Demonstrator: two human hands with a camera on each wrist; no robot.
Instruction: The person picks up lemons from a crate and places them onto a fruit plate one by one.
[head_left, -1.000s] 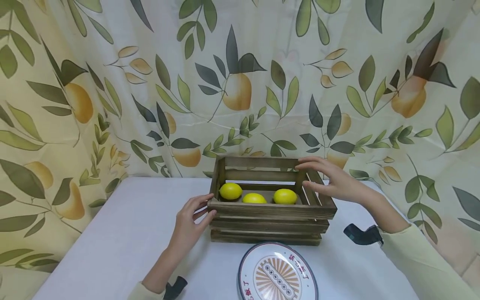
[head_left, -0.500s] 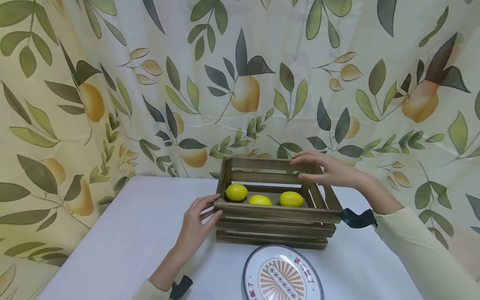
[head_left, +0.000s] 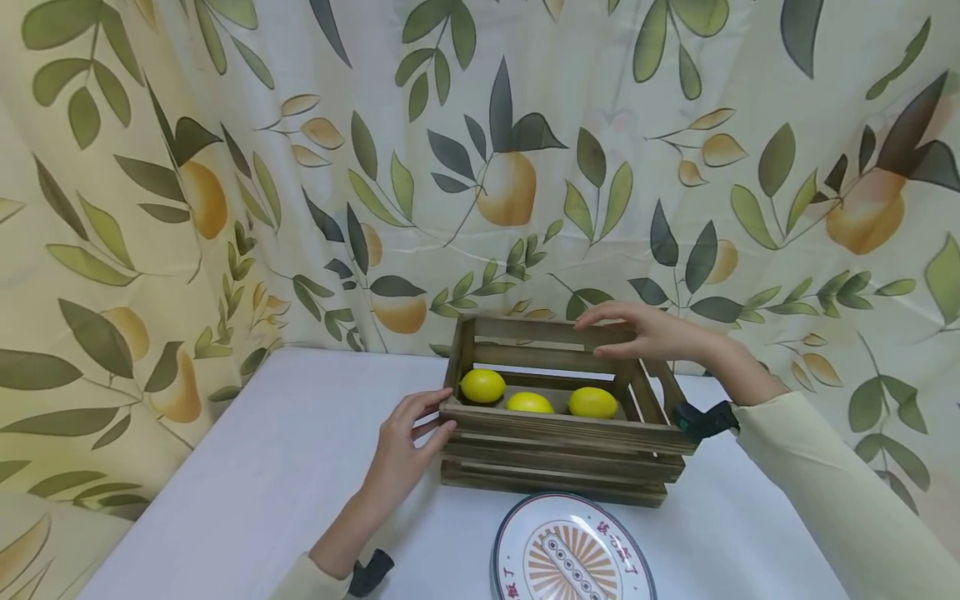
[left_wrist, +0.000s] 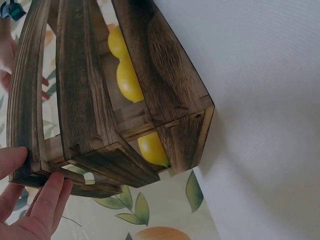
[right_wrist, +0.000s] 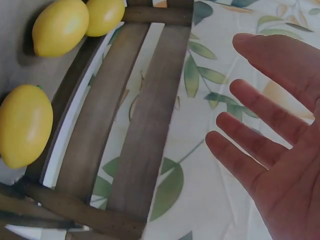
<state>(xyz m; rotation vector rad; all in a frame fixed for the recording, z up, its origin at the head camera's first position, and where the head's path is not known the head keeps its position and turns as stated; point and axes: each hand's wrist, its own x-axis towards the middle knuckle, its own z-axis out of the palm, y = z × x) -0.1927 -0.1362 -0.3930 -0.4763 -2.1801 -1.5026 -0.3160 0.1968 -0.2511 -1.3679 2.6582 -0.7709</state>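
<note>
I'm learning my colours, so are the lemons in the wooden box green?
No, all three lemons visible in the wooden box are bright yellow.

Soft light casts pale shadows — faint glare marks the plate.

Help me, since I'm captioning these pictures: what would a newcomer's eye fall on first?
Probably the three bright yellow lemons, lying inside the dark slatted wooden crate, whose near left corner the left hand touches. Next would come the round plate with red lettering and an orange sunburst, in front of the crate, and the curtain behind, printed with leaves and orange fruit.
</note>
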